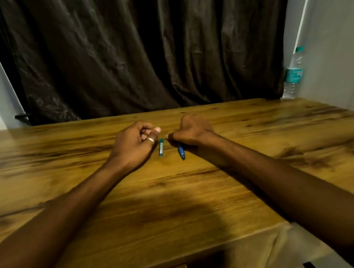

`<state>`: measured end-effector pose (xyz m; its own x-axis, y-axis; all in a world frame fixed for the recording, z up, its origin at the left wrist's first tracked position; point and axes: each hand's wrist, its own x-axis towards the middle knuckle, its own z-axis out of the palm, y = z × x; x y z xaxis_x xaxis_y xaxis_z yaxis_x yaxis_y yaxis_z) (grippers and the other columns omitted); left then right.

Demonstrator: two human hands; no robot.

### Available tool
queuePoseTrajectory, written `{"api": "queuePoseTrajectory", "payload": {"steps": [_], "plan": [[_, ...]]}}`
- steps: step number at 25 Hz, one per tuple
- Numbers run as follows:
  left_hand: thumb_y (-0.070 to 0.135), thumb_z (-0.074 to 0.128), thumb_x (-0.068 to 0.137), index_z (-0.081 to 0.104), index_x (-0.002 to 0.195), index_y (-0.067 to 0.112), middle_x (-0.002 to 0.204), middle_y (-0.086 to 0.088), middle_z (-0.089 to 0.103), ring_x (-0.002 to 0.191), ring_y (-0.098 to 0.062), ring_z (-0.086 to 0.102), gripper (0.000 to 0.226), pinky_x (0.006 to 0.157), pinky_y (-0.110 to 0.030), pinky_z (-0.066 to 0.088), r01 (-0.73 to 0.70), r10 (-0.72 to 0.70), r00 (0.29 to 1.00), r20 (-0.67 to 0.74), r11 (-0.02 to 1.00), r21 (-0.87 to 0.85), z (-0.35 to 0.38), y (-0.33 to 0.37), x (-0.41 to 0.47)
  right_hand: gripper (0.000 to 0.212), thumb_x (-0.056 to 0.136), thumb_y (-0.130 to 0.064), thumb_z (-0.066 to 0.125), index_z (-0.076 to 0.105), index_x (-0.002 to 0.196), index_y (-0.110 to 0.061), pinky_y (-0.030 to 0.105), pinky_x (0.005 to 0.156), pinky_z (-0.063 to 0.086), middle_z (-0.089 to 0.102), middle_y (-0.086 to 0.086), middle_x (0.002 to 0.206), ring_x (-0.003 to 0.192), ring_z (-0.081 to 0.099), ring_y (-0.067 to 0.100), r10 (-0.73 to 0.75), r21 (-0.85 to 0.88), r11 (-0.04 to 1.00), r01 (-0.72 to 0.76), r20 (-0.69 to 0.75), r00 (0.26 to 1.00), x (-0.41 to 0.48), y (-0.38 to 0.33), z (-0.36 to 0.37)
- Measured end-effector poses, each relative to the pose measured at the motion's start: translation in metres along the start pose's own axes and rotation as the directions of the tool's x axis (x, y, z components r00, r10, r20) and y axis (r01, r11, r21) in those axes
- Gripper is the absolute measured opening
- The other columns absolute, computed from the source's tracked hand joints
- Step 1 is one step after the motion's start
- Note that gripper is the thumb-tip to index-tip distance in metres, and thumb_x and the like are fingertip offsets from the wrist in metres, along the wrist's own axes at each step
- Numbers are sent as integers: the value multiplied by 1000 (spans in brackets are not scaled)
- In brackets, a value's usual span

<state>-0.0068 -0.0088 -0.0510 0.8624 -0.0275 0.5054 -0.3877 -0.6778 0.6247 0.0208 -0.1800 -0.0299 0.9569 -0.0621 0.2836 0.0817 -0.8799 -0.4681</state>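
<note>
clenched round blue pen (181, 152): right hand (193, 131), fist resting on table (178, 199). only back end of pen showing, pointing to 6 o'clock, front end hidden under fingers. left hand (132, 146) curled, thumb against fingertips, ring (150, 139) on one finger. cannot tell if pinching something small or holding nothing.

small green case (161, 148) flat on table between both hands, at 9 o'clock of pen, just beside left hand, long axis 12 to 6. apart from both hands as far as visible. open or closed: too small to tell.

progress, as a guess: looks early to mid. pen in hand, case within reach. likely a refill or lead going from case to pen, but no piece seen between fingers and nothing visibly entering pen. probably left to do: bring hands together, fit part, lay pen down. nothing finished-looking yet.

rest: water bottle (293, 73) at 2 o'clock by far table corner against wall, dark curtain (130, 51) at 12 o'clock behind table.
</note>
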Motion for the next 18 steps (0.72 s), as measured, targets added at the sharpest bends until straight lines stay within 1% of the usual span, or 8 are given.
{"api": "queuePoseTrajectory", "payload": {"steps": [3, 5, 9, 12, 13, 15, 16, 18], "plan": [[36, 63, 95, 72, 108, 24, 90, 18, 67, 82, 4, 62, 19, 64, -14, 44, 6, -6, 1000, 0, 997, -75, -2, -2, -2, 21, 66, -33, 81, 71, 62, -15, 32, 52, 51, 67, 2, 62, 67, 68, 19, -36, -37, 999, 37, 16, 999, 1, 1, 5], [39, 63, 94, 73, 107, 25, 92, 18, 69, 86, 2, 64, 21, 71, -22, 52, -3, 4, 1000, 5, 997, -78, -3, -3, -1, 18, 64, -30, 80, 71, 63, -14, 36, 56, 56, 69, 3, 63, 68, 69, 20, -52, -34, 998, 53, 16, 998, 1, 1, 6], [43, 62, 94, 76, 96, 24, 87, 7, 75, 83, -10, 69, 23, 77, -36, 58, -10, 12, 1000, 19, 995, -100, -3, -6, 0, 18, 64, -22, 80, 67, 55, -13, 30, 47, 55, 65, 1, 50, 52, 67, 14, -28, 154, 988, 27, 8, 1000, 0, 3, 8], [44, 63, 93, 75, 87, 23, 82, 4, 74, 80, -11, 68, 25, 73, -31, 53, -12, 12, 1000, -1, 989, -150, -6, -8, 1, 17, 79, -16, 80, 69, 70, -6, 42, 67, 65, 74, 10, 64, 64, 77, 20, 92, 623, 768, -150, 124, 988, 2, 4, 7], [44, 64, 92, 76, 85, 22, 81, 4, 75, 80, -10, 69, 26, 73, -30, 53, -6, 6, 1000, -2, 981, -194, -6, -9, 1, 17, 84, -17, 77, 68, 76, -4, 39, 66, 65, 74, 11, 68, 64, 77, 17, 118, 695, 696, -183, 141, 983, 2, 4, 3], [43, 66, 91, 76, 82, 19, 81, 3, 76, 80, -9, 70, 27, 77, -30, 53, 14, -15, 1000, 2, 957, -290, -9, -11, 2, 18, 90, -18, 69, 67, 79, -5, 22, 51, 55, 70, 6, 67, 57, 70, 8, 125, 700, 698, -150, 87, 988, 5, 2, -9], [42, 67, 91, 76, 80, 17, 82, 2, 76, 80, -8, 69, 29, 80, -31, 52, 30, -27, 1000, 15, 944, -329, -9, -10, 2, 15, 91, -16, 65, 68, 81, -6, 21, 48, 50, 68, 6, 68, 59, 66, 11, 106, 722, 683, -113, 55, 993, 5, 1, -13], [41, 65, 92, 77, 82, 14, 85, 1, 76, 81, 1, 67, 32, 80, -29, 50, 52, -39, 998, 43, 924, -378, -11, -8, 1, 12, 92, -8, 59, 71, 94, -6, 23, 53, 53, 68, 10, 79, 67, 64, 17, 60, 840, 531, -109, 91, 994, 3, -2, -15]]}}
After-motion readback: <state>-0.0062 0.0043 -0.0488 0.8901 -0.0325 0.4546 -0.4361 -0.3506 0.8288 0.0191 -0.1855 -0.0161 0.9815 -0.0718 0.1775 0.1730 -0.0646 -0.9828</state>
